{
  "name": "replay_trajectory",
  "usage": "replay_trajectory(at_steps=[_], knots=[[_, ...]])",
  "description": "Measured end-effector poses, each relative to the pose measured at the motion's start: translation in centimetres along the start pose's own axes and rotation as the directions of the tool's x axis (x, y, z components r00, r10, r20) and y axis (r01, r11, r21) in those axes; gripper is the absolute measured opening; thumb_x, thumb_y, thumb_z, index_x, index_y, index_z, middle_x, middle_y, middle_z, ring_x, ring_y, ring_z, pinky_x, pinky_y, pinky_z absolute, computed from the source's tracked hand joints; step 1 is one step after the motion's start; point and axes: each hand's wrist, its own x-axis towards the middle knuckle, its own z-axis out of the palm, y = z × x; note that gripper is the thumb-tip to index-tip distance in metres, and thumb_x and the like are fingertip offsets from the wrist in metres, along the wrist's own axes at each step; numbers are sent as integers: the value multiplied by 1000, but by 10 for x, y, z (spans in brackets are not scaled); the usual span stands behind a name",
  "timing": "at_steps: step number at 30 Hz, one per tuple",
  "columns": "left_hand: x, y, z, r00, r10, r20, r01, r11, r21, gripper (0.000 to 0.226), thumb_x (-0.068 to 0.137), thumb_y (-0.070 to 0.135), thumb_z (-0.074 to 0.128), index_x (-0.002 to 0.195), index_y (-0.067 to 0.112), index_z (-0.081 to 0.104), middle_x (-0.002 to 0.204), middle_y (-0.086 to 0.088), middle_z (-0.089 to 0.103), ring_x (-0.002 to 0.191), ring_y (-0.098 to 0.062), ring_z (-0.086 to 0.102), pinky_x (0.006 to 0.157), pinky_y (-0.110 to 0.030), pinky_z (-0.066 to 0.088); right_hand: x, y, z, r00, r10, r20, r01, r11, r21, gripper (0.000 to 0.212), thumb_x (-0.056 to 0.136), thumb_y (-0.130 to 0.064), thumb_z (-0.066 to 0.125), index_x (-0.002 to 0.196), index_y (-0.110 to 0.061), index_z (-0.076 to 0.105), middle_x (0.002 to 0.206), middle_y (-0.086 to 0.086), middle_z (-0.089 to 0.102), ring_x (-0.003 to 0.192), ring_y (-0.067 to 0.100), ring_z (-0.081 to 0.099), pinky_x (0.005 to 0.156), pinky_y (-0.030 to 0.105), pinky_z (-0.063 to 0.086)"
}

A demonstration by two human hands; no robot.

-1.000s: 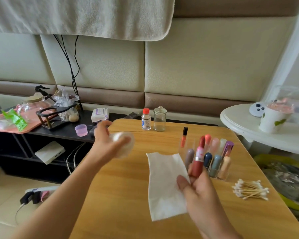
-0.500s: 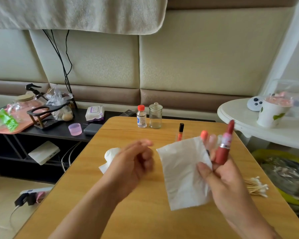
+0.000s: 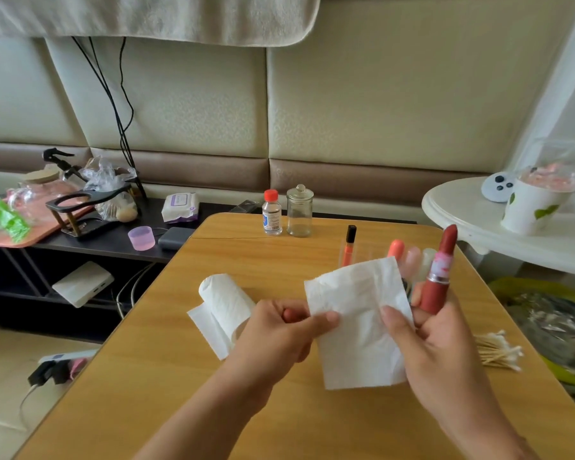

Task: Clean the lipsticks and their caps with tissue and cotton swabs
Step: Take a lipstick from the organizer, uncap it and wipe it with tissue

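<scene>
A white tissue sheet point(image 3: 357, 320) is stretched between both hands above the wooden table point(image 3: 186, 393). My left hand point(image 3: 276, 333) pinches its left edge. My right hand point(image 3: 435, 340) pinches the right edge with the thumb and also holds a red lipstick point(image 3: 440, 270) upright between its fingers. Behind the tissue stand several more lipsticks point(image 3: 409, 257) in a clear holder, partly hidden, with an orange lip gloss point(image 3: 349, 245) at their left. A tissue roll point(image 3: 223, 307) lies on the table left of my hands. Cotton swabs point(image 3: 498, 350) lie in a pile at the right.
A small clear bottle with a red cap point(image 3: 272, 212) and a glass jar point(image 3: 299, 210) stand at the table's far edge. A dark side shelf point(image 3: 113, 242) with clutter is at the left. A white round table point(image 3: 472, 227) with a cup stands at the right.
My left hand put the tissue roll down on the table and came across to pinch the tissue's left edge. My right hand lifted the tissue and lipstick off the table.
</scene>
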Motion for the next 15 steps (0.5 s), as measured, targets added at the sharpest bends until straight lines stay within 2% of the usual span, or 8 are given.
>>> replay_trajectory(at_steps=[2,4,6,8,9,11,13,15], knots=[[-1,-1,3,1000,8,-28,-9,1000,-27,34,78,30,81,53,20,60,52,6,33,55,-17,24,56,-29,21,0,1,-1,1000,7,28,-8,999,38,56,84,-35,64,136,-29,45,123,5,68,106,17,70,85,44,60],[0,-3,3,995,17,-96,-12,999,47,38,85,24,75,50,22,61,48,10,37,50,-11,30,53,-24,26,1,-1,-1,998,9,65,-16,995,98,63,83,-31,66,141,-34,42,133,0,65,113,15,68,86,39,60],[1,-5,3,991,6,-135,6,996,88,45,89,23,72,47,22,54,49,9,34,51,-14,27,55,-29,23,1,-2,0,998,-5,59,1,997,74,52,80,-33,67,128,-42,51,120,-10,72,108,10,69,87,36,58],[1,-4,4,988,-21,-151,31,997,64,48,87,22,74,45,23,49,51,5,31,53,-17,26,55,-32,22,1,-1,0,1000,-22,20,21,999,45,43,78,-32,69,120,-34,58,106,-21,72,101,2,69,82,21,55],[2,-4,3,986,-36,-165,44,998,45,47,82,24,78,46,22,49,51,4,32,52,-17,27,54,-29,24,1,0,0,1000,-24,3,24,999,26,39,78,-32,70,116,-34,60,101,-21,72,96,2,69,77,16,54],[4,-5,-1,983,-69,-172,72,997,15,43,68,34,87,49,21,52,52,1,37,51,-17,33,52,-27,29,2,-1,-1,1000,-21,-9,21,1000,6,30,81,-29,72,109,-30,61,92,-22,70,89,4,69,69,14,52],[4,-3,-5,993,-68,-93,72,997,34,39,65,43,89,57,19,59,55,0,40,54,-17,36,54,-28,32,3,-2,-4,1000,-11,-18,12,999,53,30,86,-16,72,112,-21,59,92,-24,70,90,2,69,67,10,51],[1,-1,-8,999,-48,14,46,991,127,37,76,56,76,69,21,65,62,0,42,59,-16,39,60,-29,35,4,-4,-8,1000,-6,-29,10,994,110,32,88,-7,68,117,-15,56,94,-23,72,92,0,70,68,9,51]])
